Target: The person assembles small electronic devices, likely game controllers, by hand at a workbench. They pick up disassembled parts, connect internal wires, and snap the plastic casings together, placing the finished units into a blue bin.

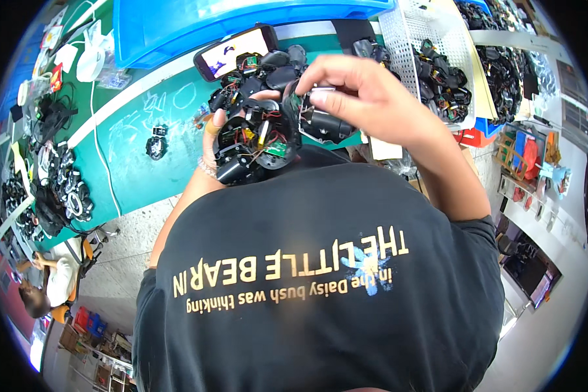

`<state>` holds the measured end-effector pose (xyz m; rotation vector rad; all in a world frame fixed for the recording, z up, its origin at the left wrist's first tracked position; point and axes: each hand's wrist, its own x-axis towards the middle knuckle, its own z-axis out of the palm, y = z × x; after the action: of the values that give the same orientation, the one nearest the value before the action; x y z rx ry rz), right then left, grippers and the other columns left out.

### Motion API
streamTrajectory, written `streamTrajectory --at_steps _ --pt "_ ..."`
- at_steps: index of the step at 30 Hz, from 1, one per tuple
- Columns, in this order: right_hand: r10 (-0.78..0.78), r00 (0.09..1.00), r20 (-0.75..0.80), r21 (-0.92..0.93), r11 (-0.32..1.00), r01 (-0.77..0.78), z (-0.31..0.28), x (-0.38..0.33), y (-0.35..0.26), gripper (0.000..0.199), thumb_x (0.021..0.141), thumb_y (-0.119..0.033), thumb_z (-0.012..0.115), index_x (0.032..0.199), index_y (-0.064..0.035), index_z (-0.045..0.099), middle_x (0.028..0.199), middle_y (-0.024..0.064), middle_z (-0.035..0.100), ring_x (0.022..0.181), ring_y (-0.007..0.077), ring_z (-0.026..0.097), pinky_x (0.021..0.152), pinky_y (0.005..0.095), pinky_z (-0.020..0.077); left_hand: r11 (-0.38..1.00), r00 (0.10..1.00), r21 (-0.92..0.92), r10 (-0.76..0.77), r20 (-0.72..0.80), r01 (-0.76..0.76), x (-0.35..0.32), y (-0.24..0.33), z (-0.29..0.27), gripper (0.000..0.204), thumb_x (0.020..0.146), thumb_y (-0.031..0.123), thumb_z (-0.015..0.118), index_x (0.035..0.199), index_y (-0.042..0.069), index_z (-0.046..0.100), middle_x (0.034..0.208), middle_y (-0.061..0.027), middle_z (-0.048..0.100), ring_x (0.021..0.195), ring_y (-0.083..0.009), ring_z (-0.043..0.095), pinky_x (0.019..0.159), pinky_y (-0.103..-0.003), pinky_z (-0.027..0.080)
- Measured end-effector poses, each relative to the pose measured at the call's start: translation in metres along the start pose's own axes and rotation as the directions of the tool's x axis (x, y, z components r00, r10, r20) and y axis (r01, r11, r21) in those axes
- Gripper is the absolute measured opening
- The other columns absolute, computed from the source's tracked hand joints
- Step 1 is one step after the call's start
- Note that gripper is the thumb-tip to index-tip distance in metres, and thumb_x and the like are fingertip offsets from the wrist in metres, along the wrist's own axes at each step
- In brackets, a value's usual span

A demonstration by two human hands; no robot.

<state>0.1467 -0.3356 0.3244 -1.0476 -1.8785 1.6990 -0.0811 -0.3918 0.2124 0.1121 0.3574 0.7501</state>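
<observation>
I see left hand (219, 140) cupped under open black housing (255, 144), held above green tabletop (137, 163). Right hand (356, 98) pinches second shell half (323, 124). Light, rigid plastic; exposed wires, board fragile. Grip outer rim only.

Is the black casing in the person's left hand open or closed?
Open: the black casing in the left hand shows bare wires and a green board.

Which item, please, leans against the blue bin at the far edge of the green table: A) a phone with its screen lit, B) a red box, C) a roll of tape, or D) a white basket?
A: the phone leans on the blue bin, its screen lit, above the green table.
</observation>
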Motion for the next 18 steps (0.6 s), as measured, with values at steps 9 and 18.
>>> streamTrajectory --at_steps 9,18 --pt "-0.23 0.949 0.217 0.017 0.973 0.232 0.018 0.004 -0.003 0.029 0.092 -0.027 0.057 0.106 -0.0014 0.062 0.096 0.0088 0.059 0.093 0.0256 0.057 0.083 0.0358 0.0444 0.977 0.976 -0.181 0.147 0.161 -0.117 0.001 -0.002 -0.013 0.094 0.072 0.067 0.06 0.137 0.002 0.039 0.132 -0.0248 0.047 0.114 -0.0362 0.054 0.099 -0.046 0.045" --pt "-0.102 0.987 -0.122 -0.12 0.989 0.088 0.043 0.014 0.029 0.043 0.08 -0.008 0.068 0.12 -0.0044 0.053 0.107 0.0043 0.051 0.101 0.0131 0.047 0.087 0.0273 0.0431 0.986 0.978 -0.131 0.122 0.169 -0.101 -0.004 0.001 -0.016 0.092 0.069 0.062 0.066 0.132 0.0 0.04 0.125 -0.0285 0.049 0.106 -0.0419 0.058 0.08 -0.058 0.053"
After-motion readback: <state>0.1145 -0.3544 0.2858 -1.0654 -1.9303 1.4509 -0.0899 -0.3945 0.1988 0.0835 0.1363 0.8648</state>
